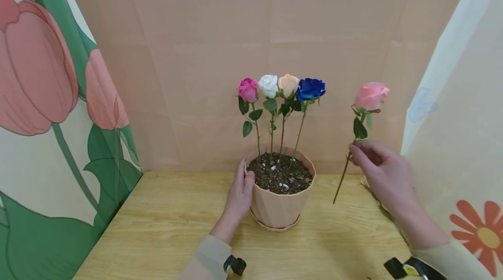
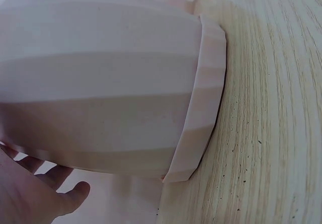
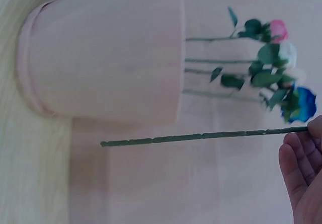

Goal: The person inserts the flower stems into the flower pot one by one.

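Observation:
A pale pink faceted flowerpot filled with dark soil stands on a matching saucer. Four artificial roses rise from the soil in a row: magenta, white, peach and blue. My left hand rests against the pot's left side, thumb near the rim. To the pot's right, my right hand pinches the stem of a light pink rose between thumb and fingers. The rose is upright, slightly tilted, its bare stem end in the air beside the pot.
Another green stem lies on the wooden table, partly hidden behind my right forearm. A pinkish cloth backdrop hangs behind. Flower-printed panels flank both sides. Dark specks are scattered near the saucer.

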The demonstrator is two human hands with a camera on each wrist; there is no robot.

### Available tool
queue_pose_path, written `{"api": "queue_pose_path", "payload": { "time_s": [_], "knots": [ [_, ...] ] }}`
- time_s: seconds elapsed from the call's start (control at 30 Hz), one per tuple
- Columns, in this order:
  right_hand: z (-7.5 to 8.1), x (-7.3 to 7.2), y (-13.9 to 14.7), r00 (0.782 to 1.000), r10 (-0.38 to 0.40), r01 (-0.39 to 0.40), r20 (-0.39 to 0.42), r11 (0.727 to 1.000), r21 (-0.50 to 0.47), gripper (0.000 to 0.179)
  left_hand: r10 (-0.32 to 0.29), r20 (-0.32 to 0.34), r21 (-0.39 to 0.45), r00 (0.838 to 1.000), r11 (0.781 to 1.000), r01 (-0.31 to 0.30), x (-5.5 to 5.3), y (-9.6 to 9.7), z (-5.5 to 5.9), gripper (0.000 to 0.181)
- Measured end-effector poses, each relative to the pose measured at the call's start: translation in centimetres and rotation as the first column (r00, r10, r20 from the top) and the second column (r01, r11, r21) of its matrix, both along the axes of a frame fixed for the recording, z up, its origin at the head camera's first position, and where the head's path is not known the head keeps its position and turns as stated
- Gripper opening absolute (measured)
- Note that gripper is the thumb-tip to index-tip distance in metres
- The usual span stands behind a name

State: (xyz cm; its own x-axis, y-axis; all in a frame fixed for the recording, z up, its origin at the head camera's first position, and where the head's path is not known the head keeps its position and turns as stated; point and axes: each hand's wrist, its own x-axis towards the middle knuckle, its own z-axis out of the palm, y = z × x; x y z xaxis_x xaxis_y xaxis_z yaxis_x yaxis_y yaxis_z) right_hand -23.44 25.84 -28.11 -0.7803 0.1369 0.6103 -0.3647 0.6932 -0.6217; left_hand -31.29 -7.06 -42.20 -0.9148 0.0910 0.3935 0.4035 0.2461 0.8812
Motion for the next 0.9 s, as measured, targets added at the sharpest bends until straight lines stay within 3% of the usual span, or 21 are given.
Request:
{"api": "queue_pose_path", "payload": {
  "time_s": [0.17, 0.37, 0.57, 0.9],
  "knots": [
    [1.6, -0.5, -2.4, 0.997, 0.066, -0.068, -0.046, 0.997, -0.046, 0.023, 0.004, -0.002, -0.008, 1.000, 1.000, -0.004, -0.1, 0.0, -0.1, 0.060],
    [3.1, -2.0, -5.0, 0.981, 0.143, -0.148, -0.132, 0.989, -0.028, 0.017, 0.009, 0.001, -0.010, 1.000, 1.000, -0.009, -0.2, 0.0, -0.2, 0.060],
    [4.1, -3.3, -7.2, 0.967, 0.154, -0.157, -0.202, 0.988, 0.003, 0.015, 0.012, -0.002, -0.013, 1.000, 1.000, -0.012, -0.3, -0.1, -0.2, 0.060],
    [5.4, -4.7, -9.9, 0.961, 0.170, -0.164, -0.220, 0.985, 0.046, 0.014, 0.012, 0.010, -0.013, 1.000, 1.000, -0.012, -0.2, -0.1, 0.0, 0.060]
  ]
}}
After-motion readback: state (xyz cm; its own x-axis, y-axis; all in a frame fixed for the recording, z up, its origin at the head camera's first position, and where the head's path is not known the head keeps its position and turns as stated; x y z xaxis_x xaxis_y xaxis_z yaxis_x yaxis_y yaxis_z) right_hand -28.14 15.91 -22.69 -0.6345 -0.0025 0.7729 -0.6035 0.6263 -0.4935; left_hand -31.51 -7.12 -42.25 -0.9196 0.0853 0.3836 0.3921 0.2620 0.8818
